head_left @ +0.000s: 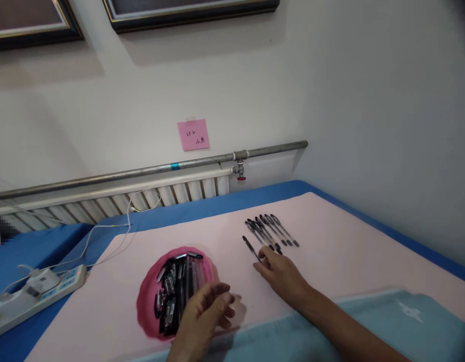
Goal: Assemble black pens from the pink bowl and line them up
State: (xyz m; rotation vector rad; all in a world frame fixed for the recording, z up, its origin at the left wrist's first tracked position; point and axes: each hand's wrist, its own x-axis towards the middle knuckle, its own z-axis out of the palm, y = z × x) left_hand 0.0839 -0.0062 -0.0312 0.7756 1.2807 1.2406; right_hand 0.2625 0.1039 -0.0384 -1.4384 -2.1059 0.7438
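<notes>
In my right hand [280, 274] the fingers pinch one end of a pen [250, 246] with a black cap, low over the pink sheet. Just beyond that hand lies a row of several clear-barrelled pens [270, 231] with black caps, side by side. My left hand [208, 314] hovers by the right rim of a pink scalloped basin [144, 306], its fingers loosely curled and apart, with nothing seen in them. Inside the basin are black pen caps [168, 291] and clear pen barrels [195, 274]; my left hand hides part of the contents.
A pale pink sheet [225, 241] covers the blue table [289, 188], with a light blue cloth [372, 311] along the near side. At left sits a power strip [72, 279] with plugs and white cables. Behind are a radiator [179, 193] and a pipe [142, 173].
</notes>
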